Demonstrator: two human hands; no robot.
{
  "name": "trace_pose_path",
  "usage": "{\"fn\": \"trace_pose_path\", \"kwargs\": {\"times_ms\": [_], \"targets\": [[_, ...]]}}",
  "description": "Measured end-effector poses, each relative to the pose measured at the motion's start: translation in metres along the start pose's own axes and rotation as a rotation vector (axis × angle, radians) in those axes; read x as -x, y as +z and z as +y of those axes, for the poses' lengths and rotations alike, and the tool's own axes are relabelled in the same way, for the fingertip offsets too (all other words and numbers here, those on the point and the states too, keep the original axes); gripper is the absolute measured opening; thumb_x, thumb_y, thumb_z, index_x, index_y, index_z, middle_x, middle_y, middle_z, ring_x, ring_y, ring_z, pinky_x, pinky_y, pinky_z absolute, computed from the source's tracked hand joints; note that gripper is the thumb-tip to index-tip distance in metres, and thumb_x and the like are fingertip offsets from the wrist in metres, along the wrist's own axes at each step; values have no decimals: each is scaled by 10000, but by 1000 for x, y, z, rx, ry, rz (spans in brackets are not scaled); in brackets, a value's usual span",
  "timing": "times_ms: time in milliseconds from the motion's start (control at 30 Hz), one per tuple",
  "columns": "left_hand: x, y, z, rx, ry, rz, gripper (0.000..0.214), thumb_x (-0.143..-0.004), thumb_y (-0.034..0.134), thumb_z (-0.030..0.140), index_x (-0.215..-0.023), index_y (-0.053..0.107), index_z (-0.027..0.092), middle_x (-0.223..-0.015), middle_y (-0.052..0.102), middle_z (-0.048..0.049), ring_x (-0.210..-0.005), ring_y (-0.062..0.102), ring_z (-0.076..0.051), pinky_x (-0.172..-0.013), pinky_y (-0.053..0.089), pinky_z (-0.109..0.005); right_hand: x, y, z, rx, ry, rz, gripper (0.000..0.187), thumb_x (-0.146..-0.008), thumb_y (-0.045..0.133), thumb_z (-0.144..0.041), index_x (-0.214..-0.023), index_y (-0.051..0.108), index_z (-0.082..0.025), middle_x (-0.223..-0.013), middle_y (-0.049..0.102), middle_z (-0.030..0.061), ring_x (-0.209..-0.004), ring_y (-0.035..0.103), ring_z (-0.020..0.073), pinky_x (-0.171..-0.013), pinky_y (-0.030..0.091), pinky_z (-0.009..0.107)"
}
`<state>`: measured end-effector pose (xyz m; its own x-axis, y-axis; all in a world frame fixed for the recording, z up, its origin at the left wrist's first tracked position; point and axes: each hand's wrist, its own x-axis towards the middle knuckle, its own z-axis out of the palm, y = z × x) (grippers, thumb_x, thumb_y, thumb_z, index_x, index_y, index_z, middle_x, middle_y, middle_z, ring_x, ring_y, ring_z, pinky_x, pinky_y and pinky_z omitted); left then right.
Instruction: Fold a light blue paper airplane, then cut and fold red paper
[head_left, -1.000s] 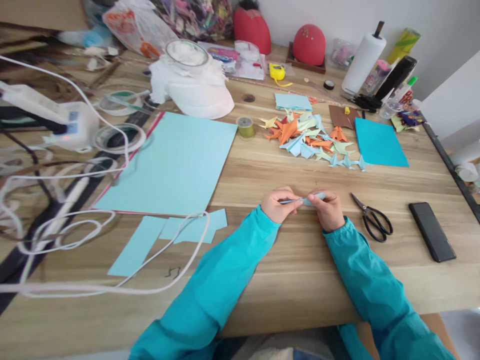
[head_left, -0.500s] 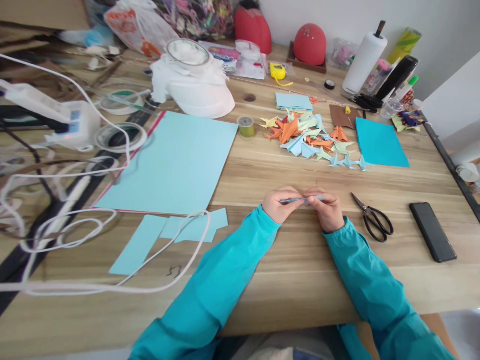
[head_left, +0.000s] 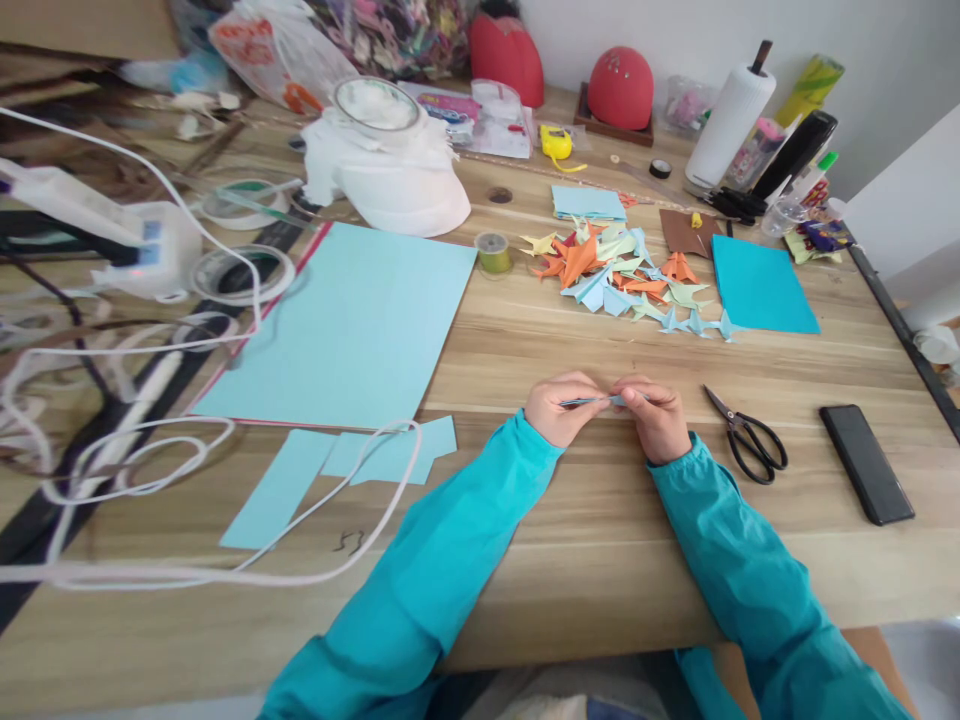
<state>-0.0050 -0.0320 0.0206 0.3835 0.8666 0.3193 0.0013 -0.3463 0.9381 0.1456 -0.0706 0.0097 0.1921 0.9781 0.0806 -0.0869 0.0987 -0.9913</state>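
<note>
At the near edge of the wooden table (head_left: 585, 540), head view: we hold one folded light-blue paper piece (head_left: 596, 401) just above the wood, left hand (head_left: 559, 412) and right hand (head_left: 660, 422) pinched shut on its ends. Scissors (head_left: 746, 440) lie near, right. Step, we judge: pressing a crease; a sharper fold calls for a steady two-sided pinch.

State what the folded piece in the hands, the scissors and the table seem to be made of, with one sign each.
The folded piece looks like thin matte paper, pale blue, creased flat. The scissors: dark blades, probably metal; glossy black handles, perhaps plastic. The table: wood or wood-look laminate, judging by its grain stripes.
</note>
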Motion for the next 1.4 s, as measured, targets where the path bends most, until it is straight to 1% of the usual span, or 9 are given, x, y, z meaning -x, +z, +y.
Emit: {"fn": "trace_pose_path", "kwargs": {"times_ms": [233, 400, 567, 700, 800, 933, 1167, 1267, 1400], "targets": [[0, 0, 0, 42, -13, -10, 102, -692, 651, 222, -611, 691, 176, -638, 623, -40, -599, 576, -131, -564, 467, -244, 0, 0, -5, 77, -58, -61, 73, -615, 760, -283, -668, 722, -252, -739, 668, 6, -750, 597, 169, -732, 470, 320], [0, 1, 3, 47, -50, -21, 116, -688, 656, 235, -588, 688, 184, -613, 613, -29, -578, 566, -123, -548, 460, -237, 2, 1, -4, 53, -26, -28, 162, -677, 706, -348, -567, 689, -230, -684, 652, 14, -693, 580, 165, -666, 467, 310], [0, 2, 5, 82, -90, -12, 110, -686, 663, 237, -597, 700, 184, -571, 587, -13, -517, 536, -99, -509, 444, -222, 2, 1, -2, 10, 12, -18, 232, -749, 622, -417, -651, 715, -228, -706, 656, 20, -639, 574, 150, -601, 453, 285], [1, 3, 0, 171, -201, 48, 131, -650, 697, 290, -608, 692, 166, -586, 587, -9, -457, 519, -83, -420, 413, -207, 2, 3, -5, 70, 12, -77, 185, -669, 701, -401, -722, 712, -224, -725, 667, 12, -648, 582, 155, -624, 473, 292], [1, 3, -2, 246, -291, 124, 172, -621, 719, 318, -611, 679, 150, -596, 596, -9, -414, 503, -72, -361, 377, -192, 4, 6, -6, 153, 20, -141, 172, -666, 707, -375, -669, 688, -205, -622, 644, 5, -618, 580, 156, -608, 477, 292], [1, 5, 0, 291, -340, 186, 181, -594, 737, 309, -588, 669, 141, -563, 588, -4, -397, 491, -65, -336, 354, -181, 6, 8, -5, 232, 74, -110, 232, -688, 683, -387, -606, 641, -174, -538, 612, 8, -477, 523, 123, -477, 432, 259], [0, 3, 2, 331, -415, 185, 185, -579, 735, 310, -591, 666, 139, -503, 557, 14, -392, 479, -71, -340, 364, -190, 6, 8, -6, 321, 74, -45, 311, -644, 714, -410, -535, 575, -154, -445, 521, -31, -409, 409, 78, -395, 303, 221], [0, 1, 1, 335, -417, 183, 176, -577, 734, 305, -593, 671, 142, -488, 554, 16, -387, 473, -70, -343, 364, -192, 5, 7, -6, 289, 67, -79, 301, -658, 703, -412, -541, 593, -158, -459, 546, -20, -425, 451, 93, -421, 351, 232], [0, 2, 0, 343, -381, 166, 173, -561, 744, 296, -567, 669, 141, -511, 573, 6, -384, 475, -67, -338, 356, -191, 4, 7, -7, 211, 44, -169, 212, -662, 708, -388, -656, 664, -180, -577, 630, 3, -532, 551, 135, -514, 441, 263]]}}
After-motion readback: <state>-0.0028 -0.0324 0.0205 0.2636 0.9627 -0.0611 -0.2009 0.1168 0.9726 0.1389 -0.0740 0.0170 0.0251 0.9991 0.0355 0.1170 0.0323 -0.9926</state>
